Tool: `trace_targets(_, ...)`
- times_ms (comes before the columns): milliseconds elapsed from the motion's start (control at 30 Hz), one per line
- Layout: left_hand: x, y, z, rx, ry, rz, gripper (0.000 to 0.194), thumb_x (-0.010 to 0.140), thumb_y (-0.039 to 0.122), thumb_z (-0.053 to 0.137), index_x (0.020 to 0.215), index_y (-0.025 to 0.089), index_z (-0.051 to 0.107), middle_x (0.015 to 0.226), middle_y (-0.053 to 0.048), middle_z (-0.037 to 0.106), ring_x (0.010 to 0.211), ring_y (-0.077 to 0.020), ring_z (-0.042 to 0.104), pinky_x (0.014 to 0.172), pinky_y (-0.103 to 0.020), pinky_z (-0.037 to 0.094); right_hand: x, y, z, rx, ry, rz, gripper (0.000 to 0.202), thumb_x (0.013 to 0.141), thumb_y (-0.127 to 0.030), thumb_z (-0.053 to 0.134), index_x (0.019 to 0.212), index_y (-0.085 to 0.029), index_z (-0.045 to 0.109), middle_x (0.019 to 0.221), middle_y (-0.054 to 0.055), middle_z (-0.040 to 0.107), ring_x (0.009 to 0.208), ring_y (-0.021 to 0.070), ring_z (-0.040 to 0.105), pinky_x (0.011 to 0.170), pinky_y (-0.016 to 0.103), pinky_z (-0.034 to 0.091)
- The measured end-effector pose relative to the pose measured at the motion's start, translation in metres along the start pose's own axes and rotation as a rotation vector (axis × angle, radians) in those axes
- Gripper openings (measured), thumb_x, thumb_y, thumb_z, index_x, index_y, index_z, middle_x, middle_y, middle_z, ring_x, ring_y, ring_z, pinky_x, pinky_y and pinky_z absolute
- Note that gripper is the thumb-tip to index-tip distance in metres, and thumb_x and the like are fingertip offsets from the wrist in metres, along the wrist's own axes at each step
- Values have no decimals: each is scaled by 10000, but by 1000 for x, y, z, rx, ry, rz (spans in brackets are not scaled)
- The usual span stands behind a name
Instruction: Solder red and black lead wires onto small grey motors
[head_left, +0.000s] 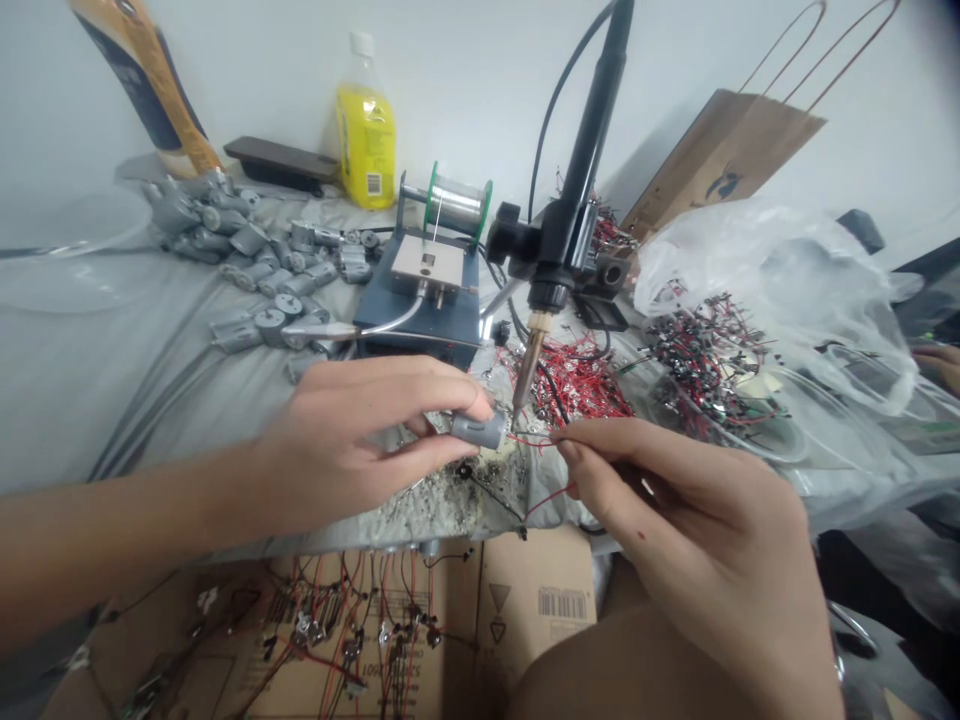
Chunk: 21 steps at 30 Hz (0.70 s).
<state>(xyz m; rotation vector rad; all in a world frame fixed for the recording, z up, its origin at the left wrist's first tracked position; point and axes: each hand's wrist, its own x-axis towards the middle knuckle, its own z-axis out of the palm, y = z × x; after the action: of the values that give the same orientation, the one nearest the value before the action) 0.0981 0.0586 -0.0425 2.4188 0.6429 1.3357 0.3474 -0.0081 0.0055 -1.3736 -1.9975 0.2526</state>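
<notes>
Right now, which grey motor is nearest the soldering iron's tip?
The grey motor pinched in the left hand, beside the tip; the piled motors lie farther back.

Motor (477, 430): smooth grey metal look, satin sheen. Iron (589, 120): matt black plastic handle, dull metal tip. Solder (456, 210): shiny metal, green plastic spool (486, 210). Bottle (365, 140): smooth glossy plastic. Brown bag (720, 150): matt paper. Clear bag (795, 270): crinkled glossy plastic. Box (536, 570): matt cardboard. Sheet (67, 400): wrinkled, plastic-looking.

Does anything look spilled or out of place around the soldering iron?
Yes: dark and silvery specks litter the table beneath the motor in the left hand, like spilled debris. Beyond, red wires lie in a loose, messy heap.
</notes>
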Motion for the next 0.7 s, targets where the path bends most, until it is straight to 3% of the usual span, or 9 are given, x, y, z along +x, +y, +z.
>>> trace_targets(367,0,0,0,3,-6,-3,169,986,164,777,1138,222,734,1125,-11,820,959,-140,792,951,-201,632,0,-1,1,2,-2,-27,151,998,-164,658,925,-249,759,840,-51,803,658,89,716,571,194,514)
trace_targets(700,1,4,-1,39,-14,-26,96,1021,218,750,1115,231,736,1110,-1,825,952,-136,792,875,-190,619,-1,0,1,5,1,-39,127,1009,-196,667,955,-259,763,844,-67,803,652,69,708,573,180,502)
